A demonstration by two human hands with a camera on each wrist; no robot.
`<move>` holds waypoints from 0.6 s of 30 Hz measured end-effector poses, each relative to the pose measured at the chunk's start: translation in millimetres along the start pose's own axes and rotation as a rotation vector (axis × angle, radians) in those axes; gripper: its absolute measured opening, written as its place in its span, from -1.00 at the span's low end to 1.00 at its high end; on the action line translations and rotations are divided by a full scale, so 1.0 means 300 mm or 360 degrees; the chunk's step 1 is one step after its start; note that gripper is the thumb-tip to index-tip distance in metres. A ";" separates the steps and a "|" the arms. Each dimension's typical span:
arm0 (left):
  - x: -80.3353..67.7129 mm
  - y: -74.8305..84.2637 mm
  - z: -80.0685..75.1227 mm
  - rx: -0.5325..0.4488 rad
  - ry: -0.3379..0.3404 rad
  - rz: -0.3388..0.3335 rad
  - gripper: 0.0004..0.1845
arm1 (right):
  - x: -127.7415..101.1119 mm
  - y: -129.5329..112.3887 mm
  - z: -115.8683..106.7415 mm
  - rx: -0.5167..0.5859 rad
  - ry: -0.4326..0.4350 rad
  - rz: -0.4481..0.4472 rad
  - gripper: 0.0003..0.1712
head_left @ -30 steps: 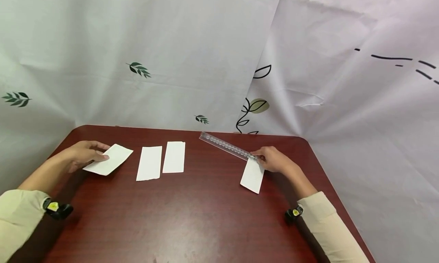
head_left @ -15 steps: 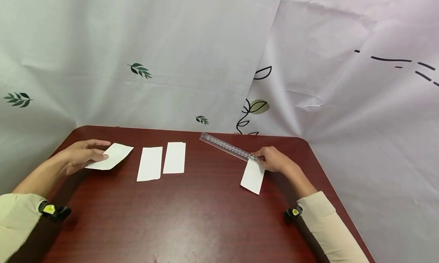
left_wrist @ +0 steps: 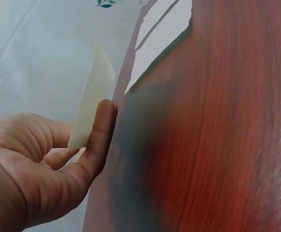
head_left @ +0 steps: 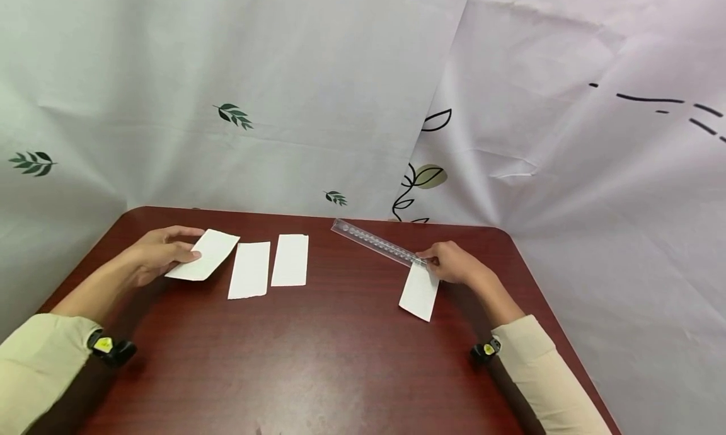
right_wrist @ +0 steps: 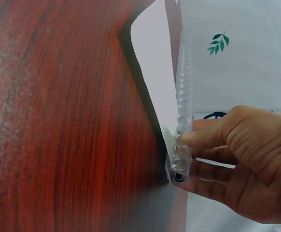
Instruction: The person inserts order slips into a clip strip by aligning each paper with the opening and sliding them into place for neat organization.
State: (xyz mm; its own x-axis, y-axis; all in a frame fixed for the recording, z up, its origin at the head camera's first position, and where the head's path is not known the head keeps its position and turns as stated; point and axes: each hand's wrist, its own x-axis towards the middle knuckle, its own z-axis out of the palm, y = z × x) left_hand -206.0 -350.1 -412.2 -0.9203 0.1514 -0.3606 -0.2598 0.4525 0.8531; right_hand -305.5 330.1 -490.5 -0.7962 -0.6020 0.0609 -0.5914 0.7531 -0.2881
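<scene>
In the head view my left hand (head_left: 152, 255) pinches a piece of white paper (head_left: 210, 253) by its near left side, raised above the table. The left wrist view shows that paper (left_wrist: 91, 101) almost edge-on between thumb and fingers. My right hand (head_left: 452, 263) grips the near end of a clear plastic ruler (head_left: 374, 240) slanting across the table's back right. Another white paper piece (head_left: 420, 294) extends toward me from that end of the ruler. Seen from the right wrist, the thumb presses on the ruler (right_wrist: 183, 101), and the paper (right_wrist: 155, 63) lies right against it.
Two more white paper pieces, a left one (head_left: 249, 270) and a right one (head_left: 290, 260), lie side by side on the dark red table (head_left: 317, 353). A white curtain (head_left: 283, 94) with leaf prints hangs behind the table's far edge.
My left hand has moved right with its paper, which is now close to the left of the two lying pieces. My right hand, the ruler and its paper have hardly moved.
</scene>
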 end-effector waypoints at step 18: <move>0.033 0.071 0.129 -0.0033 -0.0067 0.0053 -0.17 | -0.001 -0.018 -0.016 0.0048 -0.0015 -0.0035 -0.48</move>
State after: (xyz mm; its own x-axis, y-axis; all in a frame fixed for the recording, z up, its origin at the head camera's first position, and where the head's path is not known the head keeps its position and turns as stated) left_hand -209.4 -305.1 -412.3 -0.9155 0.2031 -0.3473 -0.2360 0.4281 0.8724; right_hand -302.7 327.6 -484.4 -0.7817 -0.6208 0.0587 -0.6046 0.7315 -0.3153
